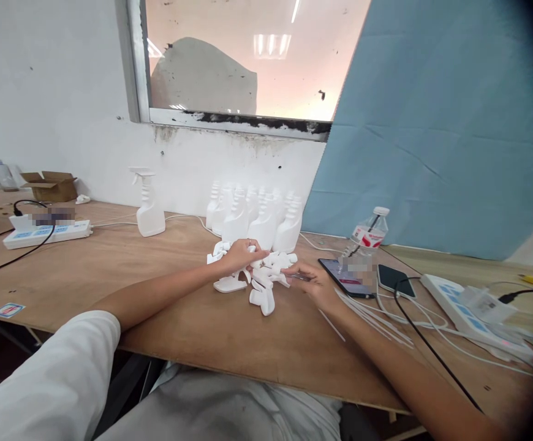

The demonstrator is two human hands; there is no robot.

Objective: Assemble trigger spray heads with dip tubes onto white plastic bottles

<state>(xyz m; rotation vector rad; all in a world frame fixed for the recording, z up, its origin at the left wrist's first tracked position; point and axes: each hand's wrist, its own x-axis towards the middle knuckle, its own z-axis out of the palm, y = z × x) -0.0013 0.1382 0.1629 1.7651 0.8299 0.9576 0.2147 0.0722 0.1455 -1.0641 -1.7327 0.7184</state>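
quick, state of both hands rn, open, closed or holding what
Left hand: curled over a pile of white plastic sprayer heads; grip cannot be told.
Right hand: fingers bent at the pile's right edge; grip cannot be told.

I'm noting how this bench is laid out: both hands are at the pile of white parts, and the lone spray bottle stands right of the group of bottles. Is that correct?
Not quite: the head view shows the lone spray bottle standing left of the group of bottles. The left hand and right hand are at the pile of white parts.
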